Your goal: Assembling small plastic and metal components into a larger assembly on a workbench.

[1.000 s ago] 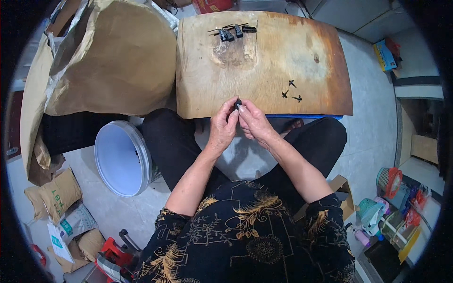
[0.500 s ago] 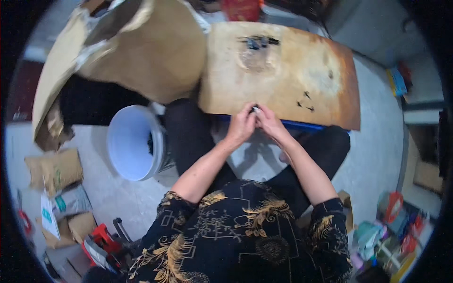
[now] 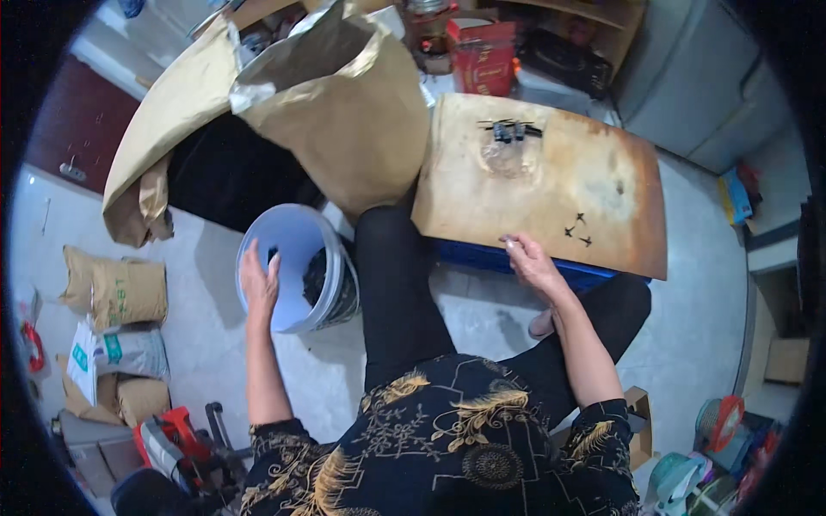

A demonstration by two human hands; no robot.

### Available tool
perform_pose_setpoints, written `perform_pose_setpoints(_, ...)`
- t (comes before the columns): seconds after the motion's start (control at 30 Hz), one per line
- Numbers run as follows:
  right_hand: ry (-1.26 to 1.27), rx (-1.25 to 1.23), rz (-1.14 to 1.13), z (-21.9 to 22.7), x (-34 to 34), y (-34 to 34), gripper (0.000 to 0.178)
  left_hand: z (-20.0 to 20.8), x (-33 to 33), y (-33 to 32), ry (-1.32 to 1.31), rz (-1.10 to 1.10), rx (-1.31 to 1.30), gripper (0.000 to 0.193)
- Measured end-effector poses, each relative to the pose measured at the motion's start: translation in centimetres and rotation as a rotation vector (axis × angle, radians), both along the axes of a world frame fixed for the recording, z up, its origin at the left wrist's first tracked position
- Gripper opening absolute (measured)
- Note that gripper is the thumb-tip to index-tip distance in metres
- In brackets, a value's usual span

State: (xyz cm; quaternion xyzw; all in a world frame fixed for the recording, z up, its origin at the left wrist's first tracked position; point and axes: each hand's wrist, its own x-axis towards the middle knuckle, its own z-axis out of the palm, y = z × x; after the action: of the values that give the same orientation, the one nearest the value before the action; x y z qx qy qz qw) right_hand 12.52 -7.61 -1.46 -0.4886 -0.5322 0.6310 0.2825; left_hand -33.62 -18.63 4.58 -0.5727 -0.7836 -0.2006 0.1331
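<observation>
My left hand (image 3: 259, 282) is over the near left rim of a white bucket (image 3: 284, 225), its thumb and fingers apart. A small black piece (image 3: 273, 254) shows just beyond the thumb; whether it touches the hand I cannot tell. Black pieces (image 3: 315, 277) lie inside the bucket. At the front edge of a worn brown board (image 3: 559, 163), my right hand (image 3: 532, 262) is closed in a pinch, and what its fingertips hold is too small to name. Several small black pieces (image 3: 581, 230) lie on the board beyond it. Farther back sits a cluster of dark grey and black parts (image 3: 509, 131).
A large brown paper sack (image 3: 353, 120) stands gaping left of the board. Under the board is a blue support (image 3: 490, 258). Paper packages (image 3: 129, 292) lie on the floor at left, and a red pouch (image 3: 483, 60) stands behind the board.
My hands were together at the board's front edge, around a small dark and white thing. Now the left has swung left to the bucket; the right stays by the board. The view has shifted.
</observation>
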Motion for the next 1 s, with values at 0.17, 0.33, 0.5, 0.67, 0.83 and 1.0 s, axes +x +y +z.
perform_pose_setpoints(0.17, 0.037, -0.043, -0.061, 3.2, 2.0, 2.6, 0.03, 3.3, 7.9, 4.2, -0.143, -0.345, 0.126, 0.039)
perform_pose_setpoints(0.33, 0.011, 0.064, -0.137, 2.6, 5.0, 6.8, 0.028, 4.4, 20.2, 13.6, -0.376, -0.843, -0.014, 0.028)
perform_pose_setpoints(0.5, 0.055, -0.006, -0.272, 1.1, 6.2, 8.3, 0.021, -2.2, 27.2, 25.4, -0.285, -1.016, -0.165, 0.033)
perform_pose_setpoints(0.67, 0.088, 0.035, -0.228, 1.0, 6.8, 9.2, 0.019, -7.3, 30.6, 33.4, -0.037, -0.81, -0.267, 0.05)
perform_pose_setpoints(0.83, 0.137, 0.112, -0.197, 0.5, 7.3, 9.4, 0.019, -9.2, 30.7, 37.3, -0.119, -0.787, -0.383, 0.052)
perform_pose_setpoints(1.0, 0.1, 0.123, -0.209, 0.6, 7.3, 9.6, 0.017, -9.2, 30.4, 36.5, -0.055, -0.822, -0.403, 0.023)
